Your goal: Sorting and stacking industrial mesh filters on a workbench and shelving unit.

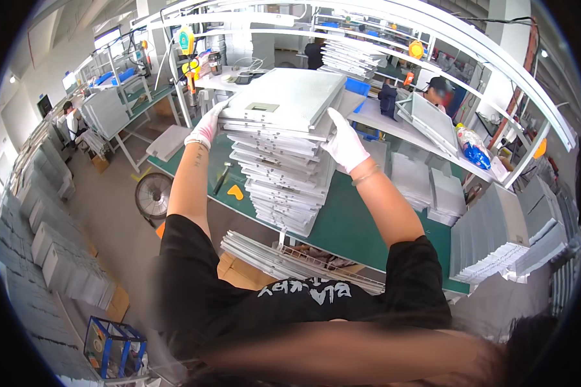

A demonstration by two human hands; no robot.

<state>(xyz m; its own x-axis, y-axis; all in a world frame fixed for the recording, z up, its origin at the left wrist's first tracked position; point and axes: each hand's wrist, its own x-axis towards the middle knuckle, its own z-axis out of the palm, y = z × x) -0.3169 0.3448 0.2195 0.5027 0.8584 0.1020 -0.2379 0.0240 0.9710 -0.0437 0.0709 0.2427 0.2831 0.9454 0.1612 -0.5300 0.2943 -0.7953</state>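
A tall, uneven stack of white flat panels [281,177] rises from the green-topped table in front of me. At its top lies a broad white panel [297,90] with a small greenish rectangular patch near its front edge. My left hand [204,127], in a white glove, is closed on the left edge of the uppermost panels. At the opposite edge, my right hand [347,145], also gloved, grips with the thumb uppermost; its other fingers are partly hidden. Whether the hands hold one panel or several cannot be made out.
On the green table [358,222] lie a dark-handled tool [221,177] and a yellow-orange piece [235,192]. More panels [487,235] stand at the right; others [271,261] lie below the table edge. A wheel [153,195] stands left. A co-worker [438,90] is beyond the bench.
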